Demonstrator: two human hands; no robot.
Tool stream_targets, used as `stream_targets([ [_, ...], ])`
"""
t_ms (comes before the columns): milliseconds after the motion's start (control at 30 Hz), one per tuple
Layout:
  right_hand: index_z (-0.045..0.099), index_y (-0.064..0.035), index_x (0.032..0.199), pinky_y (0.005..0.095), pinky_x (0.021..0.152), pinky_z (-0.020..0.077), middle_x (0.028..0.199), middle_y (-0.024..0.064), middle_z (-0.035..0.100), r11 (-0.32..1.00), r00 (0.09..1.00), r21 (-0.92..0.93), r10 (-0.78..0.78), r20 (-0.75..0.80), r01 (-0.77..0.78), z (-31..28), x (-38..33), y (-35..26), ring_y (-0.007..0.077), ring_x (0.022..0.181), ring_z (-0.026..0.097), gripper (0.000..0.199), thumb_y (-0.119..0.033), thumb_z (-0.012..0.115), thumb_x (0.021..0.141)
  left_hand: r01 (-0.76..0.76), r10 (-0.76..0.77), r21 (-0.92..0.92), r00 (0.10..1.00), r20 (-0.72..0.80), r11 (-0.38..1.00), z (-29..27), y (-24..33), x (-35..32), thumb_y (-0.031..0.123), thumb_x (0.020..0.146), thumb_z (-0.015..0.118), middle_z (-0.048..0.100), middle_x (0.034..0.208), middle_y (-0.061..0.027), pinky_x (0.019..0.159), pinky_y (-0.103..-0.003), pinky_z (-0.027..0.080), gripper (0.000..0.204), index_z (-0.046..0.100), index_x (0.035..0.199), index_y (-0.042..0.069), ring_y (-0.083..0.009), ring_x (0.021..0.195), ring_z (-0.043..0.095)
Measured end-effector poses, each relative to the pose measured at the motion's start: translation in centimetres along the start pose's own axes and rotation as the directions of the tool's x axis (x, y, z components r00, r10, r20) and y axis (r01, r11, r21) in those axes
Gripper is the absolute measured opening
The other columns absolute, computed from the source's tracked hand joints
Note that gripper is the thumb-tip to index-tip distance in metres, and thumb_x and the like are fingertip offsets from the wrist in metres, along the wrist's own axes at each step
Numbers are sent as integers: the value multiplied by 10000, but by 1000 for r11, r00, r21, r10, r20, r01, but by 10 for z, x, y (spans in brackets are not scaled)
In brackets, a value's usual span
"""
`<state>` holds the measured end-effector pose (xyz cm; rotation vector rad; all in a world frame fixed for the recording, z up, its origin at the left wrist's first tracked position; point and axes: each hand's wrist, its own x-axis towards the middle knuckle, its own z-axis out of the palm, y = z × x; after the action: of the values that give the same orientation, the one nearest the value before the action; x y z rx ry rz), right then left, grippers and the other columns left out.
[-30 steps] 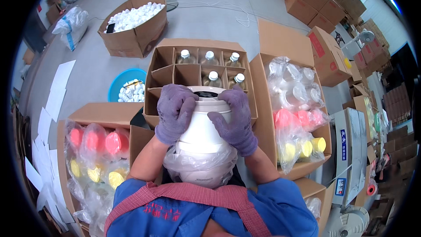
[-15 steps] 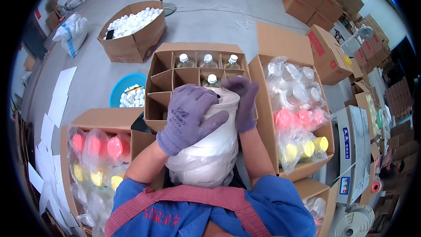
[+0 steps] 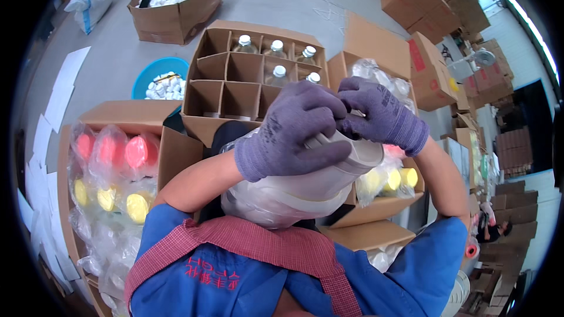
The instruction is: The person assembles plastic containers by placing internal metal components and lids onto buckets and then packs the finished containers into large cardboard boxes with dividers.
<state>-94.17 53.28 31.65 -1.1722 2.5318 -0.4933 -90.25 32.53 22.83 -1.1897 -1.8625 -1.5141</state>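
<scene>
A large white plastic jug (image 3: 305,191) in clear plastic film leans to the right in front of my body. My left hand (image 3: 294,132), in a grey-purple glove, is closed over the handle at its top, with the thumb lying along the near side. My right hand (image 3: 382,111), gloved alike, has its fingers bent together at the jug's top, against the left fingertips; whatever they pinch is hidden. Just beyond is a divided carton (image 3: 202,122) with several clear bottles (image 3: 279,75) with white caps in its far and right compartments.
Left stands an open carton (image 3: 117,111) of bagged pink- and yellow-topped containers; a similar carton (image 3: 376,35) is at right. A blue basin (image 3: 140,85) holds white caps, with a big box (image 3: 158,26) of caps behind. Stacked cartons (image 3: 423,3) stand far right.
The jug has tipped to the right. My left hand has moved right, and my right hand has come from the jug's far side onto its top. The view has shifted.
</scene>
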Motion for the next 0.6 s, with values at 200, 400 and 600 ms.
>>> stream_targets([
  [200, 628, -30, 1104, 403, 847, 491, 1018, 144, 598, 987, 995, -124, -104, -11, 102, -1, -65, -38, 311, 936, 587, 275, -172, 619, 869, 120, -41, -459, 983, 178, 880, -30, 34, -22, 226, 657, 771, 461, 1400, -165, 1147, -463, 252, 500, 639, 1109, 57, -351, 1417, 278],
  [400, 652, -6, 918, 407, 730, 486, 824, 144, 584, 973, 997, -222, 70, 24, -63, 5, -84, -56, 309, 803, 606, 244, -238, 612, 853, 124, -490, 479, 344, 801, 869, -64, 45, -127, 246, 810, 700, 617, 1198, -148, 1075, -414, 355, 402, 638, 1167, 72, -241, 1203, 543],
  [600, 655, 12, 826, 407, 670, 481, 771, 180, 640, 885, 876, -58, 445, -185, -462, 21, -46, -42, 285, 683, 626, 407, -388, 599, 873, -68, 63, 125, 997, 41, 990, -12, 104, 6, 116, 856, 633, 652, 1154, -175, 888, -356, 498, 281, 655, 1111, 2, -306, 1044, 639],
])
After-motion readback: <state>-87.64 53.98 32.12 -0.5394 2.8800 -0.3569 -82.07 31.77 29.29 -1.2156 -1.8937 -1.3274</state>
